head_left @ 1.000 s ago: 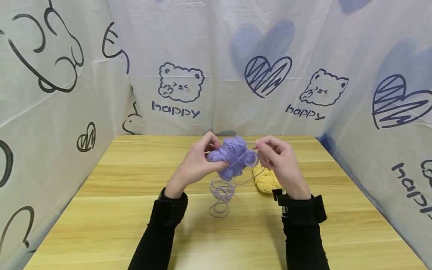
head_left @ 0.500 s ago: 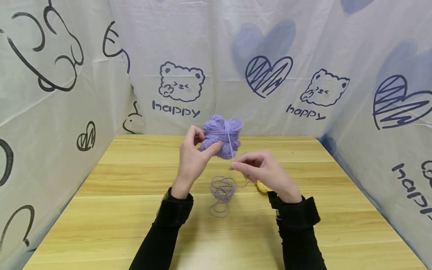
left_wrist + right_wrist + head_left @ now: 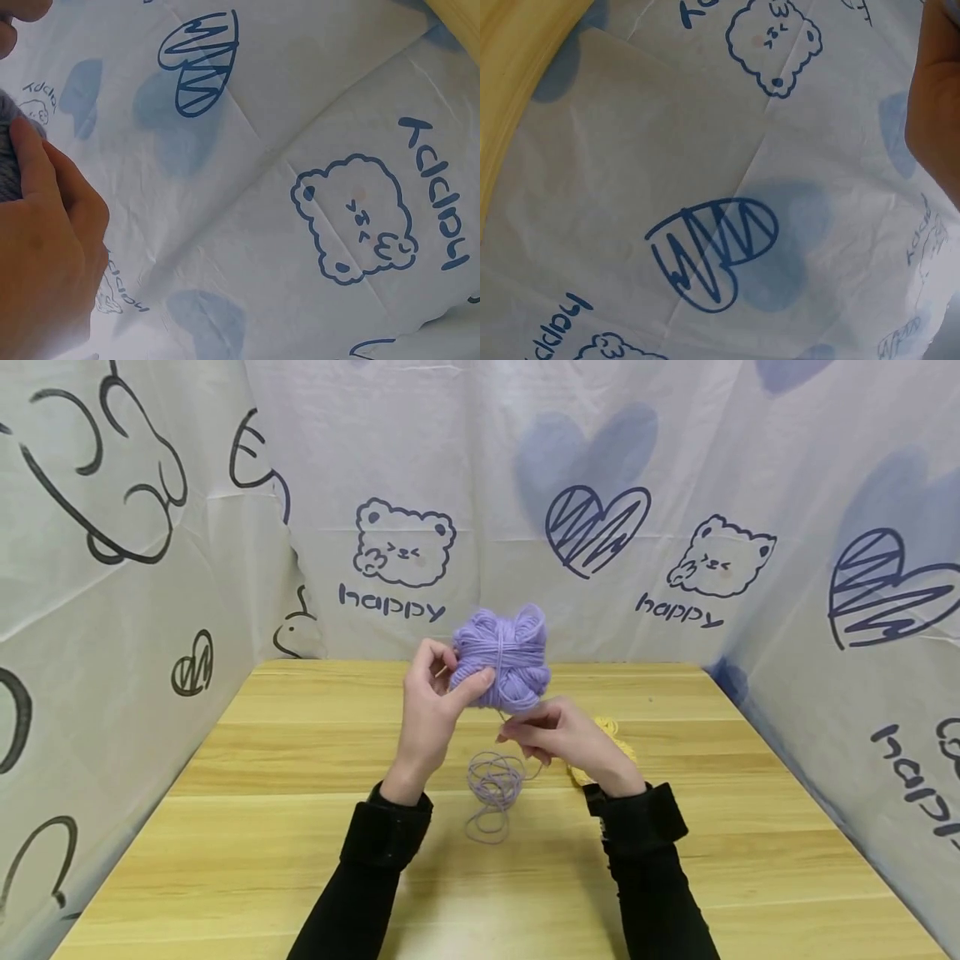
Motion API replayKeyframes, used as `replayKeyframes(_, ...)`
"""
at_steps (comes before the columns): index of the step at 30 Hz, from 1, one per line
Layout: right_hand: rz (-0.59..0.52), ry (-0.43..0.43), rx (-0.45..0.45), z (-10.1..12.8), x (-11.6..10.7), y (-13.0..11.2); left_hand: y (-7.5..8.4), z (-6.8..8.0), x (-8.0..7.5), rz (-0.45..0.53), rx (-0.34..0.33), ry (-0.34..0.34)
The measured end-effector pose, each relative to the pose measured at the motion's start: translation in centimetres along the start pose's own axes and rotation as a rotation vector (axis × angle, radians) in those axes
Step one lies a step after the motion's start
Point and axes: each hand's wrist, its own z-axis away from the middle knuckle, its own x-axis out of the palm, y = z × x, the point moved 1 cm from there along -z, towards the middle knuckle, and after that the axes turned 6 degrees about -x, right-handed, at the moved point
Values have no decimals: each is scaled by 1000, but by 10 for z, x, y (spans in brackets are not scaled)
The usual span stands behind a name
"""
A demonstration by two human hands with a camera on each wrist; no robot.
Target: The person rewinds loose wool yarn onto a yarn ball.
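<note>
My left hand [image 3: 433, 714] holds a purple yarn bundle [image 3: 504, 658] up above the wooden table [image 3: 300, 827], thumb and fingers gripping its left side. Just below the bundle my right hand [image 3: 558, 739] pinches the purple strand [image 3: 501, 717] that runs down from it. A loose coil of purple yarn [image 3: 491, 781] lies on the table under the hands. In the left wrist view only the edge of the purple bundle [image 3: 7, 161] shows against my left hand [image 3: 45, 255]. The right wrist view shows just a bit of my right hand [image 3: 937, 105].
A yellow yarn ball [image 3: 611, 739] lies on the table behind my right hand, mostly hidden. White cloth walls [image 3: 675, 485] printed with bears and hearts close in the table at the back and on both sides.
My left hand has lifted the purple bundle higher and turned it. My right hand dropped from beside the bundle to below it and moved left, uncovering part of the yellow ball.
</note>
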Motion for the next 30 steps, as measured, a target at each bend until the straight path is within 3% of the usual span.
replayKeyframes(7, -123, 80, -39, 13, -24, 4, 3, 0, -2, 39, -51, -162)
replayKeyframes(15, -290, 229, -91, 20, -33, -2, 3, 0, -6, -108, -76, -411)
replayKeyframes(19, -360, 308, -106, 20, -33, -7, 4, 0, -9, -180, -61, -498)
replayKeyframes(25, -381, 375, -156, 24, -32, -17, 1, 0, -11, -353, -38, -541)
replayKeyframes(30, -297, 346, -260, 30, -28, -26, -3, -3, -10, -485, 7, -439)
